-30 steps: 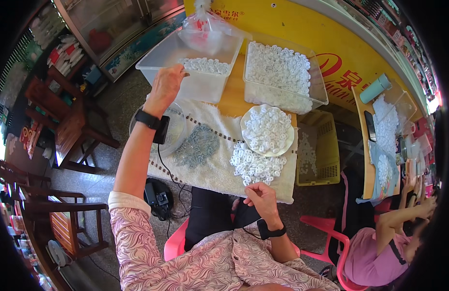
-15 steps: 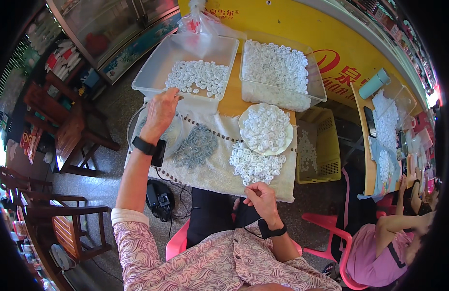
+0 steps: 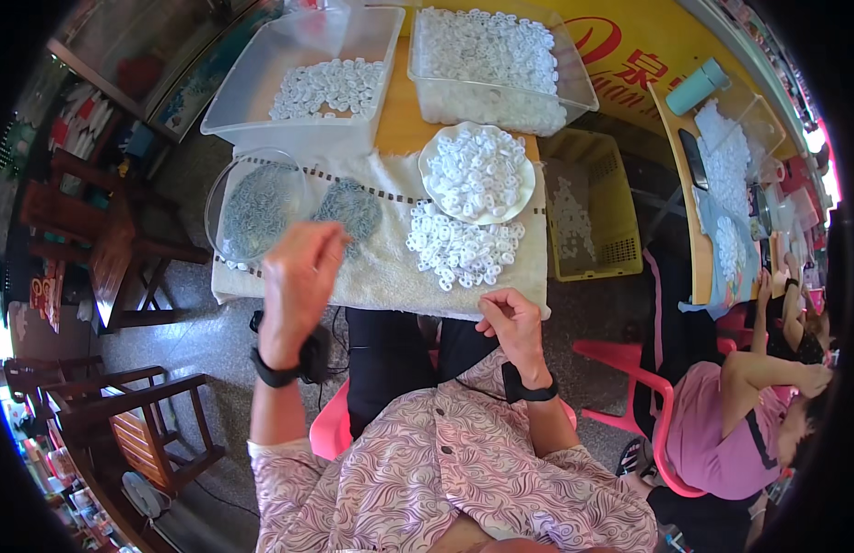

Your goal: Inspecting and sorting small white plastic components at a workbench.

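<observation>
My left hand (image 3: 300, 290), slightly blurred, is raised over the front of the cream towel (image 3: 371, 281). Its fingers are curled together at the near side of a heap of small grey metal pieces (image 3: 348, 212); whatever they hold is hidden. Close to the towel's front right edge, my right hand (image 3: 516, 334) is closed in a pinch, and anything between the fingertips is too small to make out. Just beyond it lies a pile of small white plastic pieces with holes (image 3: 459, 247). A white plate (image 3: 530, 189) heaped with the same pieces stands behind that pile.
A round clear tray (image 3: 213, 207) of grey metal pieces is at left. Two clear bins, the left bin (image 3: 233, 115) and the right bin (image 3: 583, 88), hold white pieces at the back. A yellow crate (image 3: 620, 230) stands right of the table. Another person (image 3: 722, 424) sits at far right.
My left hand has come back from the left bin's front edge toward me, over the towel. My right hand stays pinched near the front edge. The whole view has shifted.
</observation>
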Demonstrator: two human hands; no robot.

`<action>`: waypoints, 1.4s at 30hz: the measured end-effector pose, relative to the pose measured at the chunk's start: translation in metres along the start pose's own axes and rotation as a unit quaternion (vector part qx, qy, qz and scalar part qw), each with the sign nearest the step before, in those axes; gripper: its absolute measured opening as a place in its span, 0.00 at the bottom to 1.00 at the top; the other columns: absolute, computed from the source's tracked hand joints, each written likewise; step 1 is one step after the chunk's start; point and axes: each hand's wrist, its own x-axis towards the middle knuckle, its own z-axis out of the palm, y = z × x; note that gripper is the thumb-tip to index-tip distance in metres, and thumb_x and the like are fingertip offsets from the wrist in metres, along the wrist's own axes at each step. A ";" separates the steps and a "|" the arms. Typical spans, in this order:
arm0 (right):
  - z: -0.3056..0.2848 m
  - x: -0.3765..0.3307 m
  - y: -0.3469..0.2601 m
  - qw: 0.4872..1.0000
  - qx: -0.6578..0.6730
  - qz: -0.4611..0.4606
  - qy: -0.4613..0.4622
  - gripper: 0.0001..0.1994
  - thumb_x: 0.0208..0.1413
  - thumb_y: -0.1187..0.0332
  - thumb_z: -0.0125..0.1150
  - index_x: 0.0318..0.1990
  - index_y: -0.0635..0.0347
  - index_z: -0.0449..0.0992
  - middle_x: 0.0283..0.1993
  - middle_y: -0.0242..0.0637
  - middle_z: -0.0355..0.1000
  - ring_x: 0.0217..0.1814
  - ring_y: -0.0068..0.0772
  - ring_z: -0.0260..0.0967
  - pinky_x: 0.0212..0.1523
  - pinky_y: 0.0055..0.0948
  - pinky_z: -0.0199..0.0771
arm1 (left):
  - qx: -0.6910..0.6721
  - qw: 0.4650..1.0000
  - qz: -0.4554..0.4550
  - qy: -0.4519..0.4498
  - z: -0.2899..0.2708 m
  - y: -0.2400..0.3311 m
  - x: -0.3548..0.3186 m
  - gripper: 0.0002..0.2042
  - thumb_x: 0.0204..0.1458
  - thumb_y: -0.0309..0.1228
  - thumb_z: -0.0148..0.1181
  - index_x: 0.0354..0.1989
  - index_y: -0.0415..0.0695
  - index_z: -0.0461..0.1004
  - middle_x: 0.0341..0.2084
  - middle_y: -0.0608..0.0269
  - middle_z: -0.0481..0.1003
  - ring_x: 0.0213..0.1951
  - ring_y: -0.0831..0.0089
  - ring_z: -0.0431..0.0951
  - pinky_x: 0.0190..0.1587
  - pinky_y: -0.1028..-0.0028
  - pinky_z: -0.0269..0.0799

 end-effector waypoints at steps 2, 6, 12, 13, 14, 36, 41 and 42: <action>-0.001 -0.001 0.000 1.000 0.004 -0.014 0.002 0.07 0.61 0.72 0.63 0.41 0.67 0.79 0.29 0.34 0.78 0.27 0.21 0.78 0.25 0.19 0.74 | -0.050 0.996 -0.056 -0.043 0.018 0.016 -0.027 0.04 0.54 0.23 0.65 0.37 0.37 0.80 0.27 0.54 0.77 0.27 0.61 0.78 0.31 0.66 0.73; 0.005 -0.002 0.005 0.996 -0.034 -0.079 0.022 0.05 0.61 0.74 0.63 0.41 0.67 0.78 0.29 0.35 0.78 0.26 0.21 0.77 0.25 0.19 0.74 | -0.118 0.981 -0.129 -0.080 0.054 0.030 -0.067 0.03 0.53 0.23 0.66 0.34 0.38 0.80 0.27 0.52 0.78 0.28 0.58 0.79 0.31 0.66 0.73; 0.017 0.004 0.013 0.959 -0.136 -0.237 0.072 0.05 0.56 0.79 0.63 0.39 0.66 0.77 0.32 0.43 0.74 0.28 0.35 0.76 0.28 0.30 0.74 | -0.121 0.977 -0.140 -0.108 0.081 0.036 -0.098 0.04 0.54 0.25 0.65 0.35 0.38 0.80 0.28 0.50 0.78 0.28 0.55 0.80 0.31 0.64 0.74; 0.018 0.005 0.014 0.957 -0.143 -0.242 0.075 0.05 0.54 0.80 0.63 0.39 0.65 0.77 0.33 0.45 0.73 0.29 0.41 0.76 0.29 0.34 0.74 | -0.126 0.975 -0.145 -0.114 0.083 0.036 -0.100 0.04 0.54 0.25 0.65 0.35 0.38 0.80 0.28 0.50 0.78 0.29 0.55 0.80 0.32 0.64 0.74; 0.019 0.006 0.015 0.952 -0.154 -0.251 0.082 0.06 0.54 0.80 0.63 0.39 0.64 0.77 0.33 0.45 0.73 0.31 0.43 0.76 0.30 0.35 0.74 | -0.133 0.972 -0.150 -0.121 0.084 0.036 -0.102 0.04 0.54 0.25 0.65 0.35 0.38 0.80 0.28 0.50 0.78 0.29 0.55 0.80 0.32 0.63 0.74; 0.045 0.029 -0.001 0.921 -0.233 -0.285 0.125 0.06 0.58 0.78 0.64 0.42 0.63 0.78 0.33 0.37 0.73 0.26 0.31 0.74 0.26 0.28 0.71 | -0.201 0.960 -0.119 -0.154 0.100 0.023 -0.097 0.06 0.55 0.24 0.65 0.39 0.37 0.80 0.29 0.52 0.79 0.28 0.62 0.80 0.31 0.69 0.73; 0.046 0.022 -0.011 0.998 0.019 -0.049 0.017 0.05 0.63 0.73 0.61 0.43 0.65 0.78 0.29 0.34 0.77 0.25 0.21 0.75 0.25 0.21 0.73 | -0.309 0.909 -0.234 -0.156 0.102 0.020 -0.100 0.07 0.60 0.24 0.61 0.44 0.36 0.79 0.30 0.60 0.80 0.30 0.76 0.80 0.32 0.75 0.76; 0.046 0.021 -0.012 0.999 0.032 -0.037 0.000 0.06 0.63 0.72 0.61 0.44 0.65 0.78 0.28 0.33 0.77 0.24 0.19 0.74 0.25 0.19 0.73 | -0.328 0.886 -0.284 -0.167 0.101 0.020 -0.101 0.07 0.61 0.24 0.60 0.45 0.35 0.79 0.31 0.62 0.80 0.31 0.78 0.80 0.33 0.77 0.76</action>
